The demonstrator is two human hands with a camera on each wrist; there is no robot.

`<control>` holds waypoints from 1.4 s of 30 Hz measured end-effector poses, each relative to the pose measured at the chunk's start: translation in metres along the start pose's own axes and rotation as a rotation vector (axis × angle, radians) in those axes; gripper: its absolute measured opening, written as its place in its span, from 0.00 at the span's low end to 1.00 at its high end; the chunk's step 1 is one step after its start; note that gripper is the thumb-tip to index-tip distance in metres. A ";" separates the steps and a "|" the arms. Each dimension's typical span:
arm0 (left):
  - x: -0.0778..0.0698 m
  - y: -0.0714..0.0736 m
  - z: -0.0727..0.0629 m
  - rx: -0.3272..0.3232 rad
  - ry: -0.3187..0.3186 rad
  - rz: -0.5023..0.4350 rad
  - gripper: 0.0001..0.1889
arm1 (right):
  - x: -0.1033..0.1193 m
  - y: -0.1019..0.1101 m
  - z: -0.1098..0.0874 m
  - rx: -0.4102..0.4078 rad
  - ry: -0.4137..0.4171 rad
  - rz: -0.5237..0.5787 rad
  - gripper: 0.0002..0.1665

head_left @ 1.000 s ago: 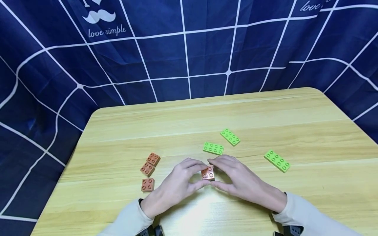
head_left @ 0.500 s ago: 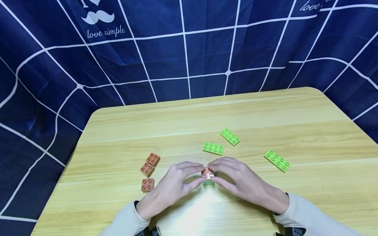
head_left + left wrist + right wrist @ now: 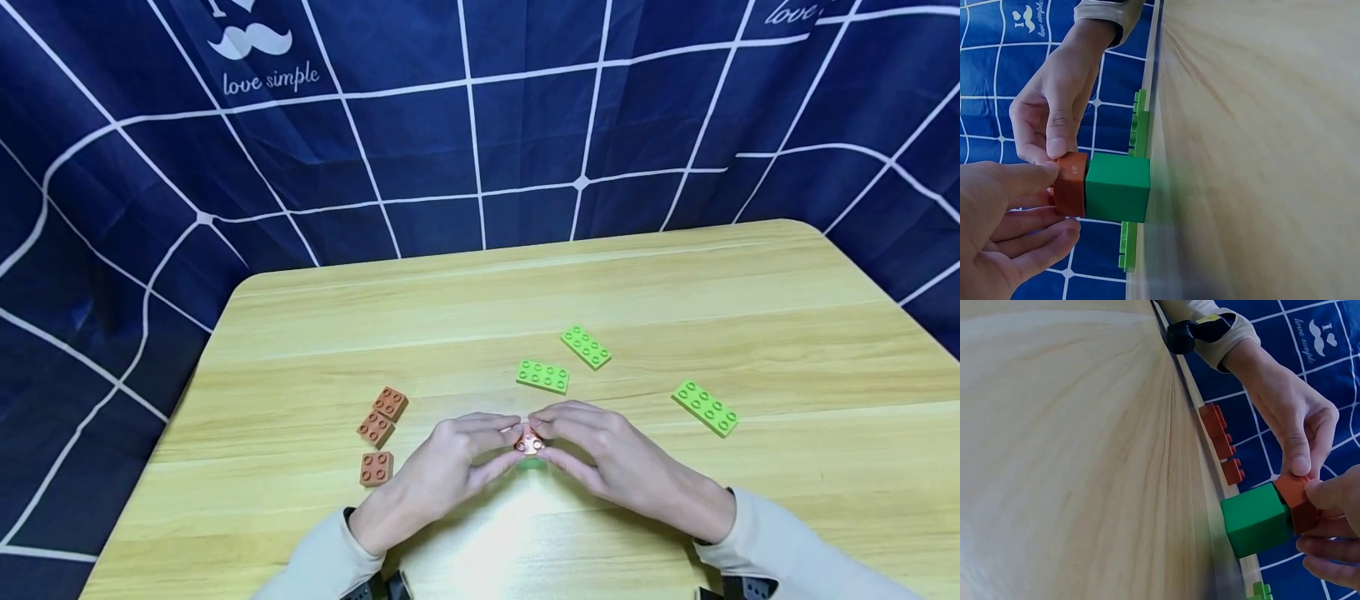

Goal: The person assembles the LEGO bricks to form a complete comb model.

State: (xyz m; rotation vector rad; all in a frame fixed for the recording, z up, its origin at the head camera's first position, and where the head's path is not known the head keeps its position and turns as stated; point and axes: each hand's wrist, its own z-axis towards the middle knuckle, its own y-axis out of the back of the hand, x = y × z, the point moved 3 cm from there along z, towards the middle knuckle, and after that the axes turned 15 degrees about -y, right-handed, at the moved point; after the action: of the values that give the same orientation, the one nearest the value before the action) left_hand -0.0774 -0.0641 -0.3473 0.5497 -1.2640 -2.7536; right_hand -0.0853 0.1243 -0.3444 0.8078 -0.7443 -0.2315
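Observation:
Both hands pinch one orange-brown toy brick (image 3: 529,442) from its two sides, near the middle of the table. My left hand (image 3: 448,457) holds its left side with thumb and fingers, and my right hand (image 3: 604,450) does the same on the right. Directly under the brick stands a larger green block (image 3: 1119,187), with a thin dark line between the two in the left wrist view. In the right wrist view the brick looks slightly tilted against the green block (image 3: 1257,520). Fingertips cover part of the brick's studded top.
On the table (image 3: 300,333), left of my hands, lie three more orange-brown bricks (image 3: 376,469). Beyond the hands are two light green plates (image 3: 543,377), and another green plate (image 3: 705,408) lies to the right. A blue curtain (image 3: 525,125) with white lines hangs behind the table.
The brick's front has come up or tipped, and green now shows below it in the head view. Fingers cover more of its far studs. The last half second shows almost no motion.

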 end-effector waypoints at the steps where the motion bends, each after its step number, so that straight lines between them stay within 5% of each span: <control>1: 0.000 0.000 0.000 -0.003 0.000 -0.006 0.11 | 0.000 0.000 0.000 -0.002 0.003 0.001 0.11; 23: 0.004 -0.001 0.005 0.047 -0.016 -0.029 0.05 | 0.001 0.000 -0.004 -0.019 -0.005 -0.099 0.11; 32: 0.006 0.000 0.004 0.023 -0.045 -0.043 0.05 | 0.000 -0.001 -0.005 -0.025 -0.030 -0.053 0.10; 37: 0.010 -0.001 0.004 0.017 -0.054 -0.048 0.05 | -0.009 0.011 -0.009 -0.058 -0.110 -0.008 0.12; 42: 0.013 -0.002 0.005 -0.014 -0.036 -0.045 0.05 | -0.038 0.045 -0.030 -0.180 -0.286 -0.217 0.20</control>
State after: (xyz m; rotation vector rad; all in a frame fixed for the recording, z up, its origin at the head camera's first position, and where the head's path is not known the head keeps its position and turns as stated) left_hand -0.0914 -0.0621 -0.3499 0.5361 -1.2544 -2.8192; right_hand -0.0967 0.1899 -0.3448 0.6899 -0.8899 -0.6102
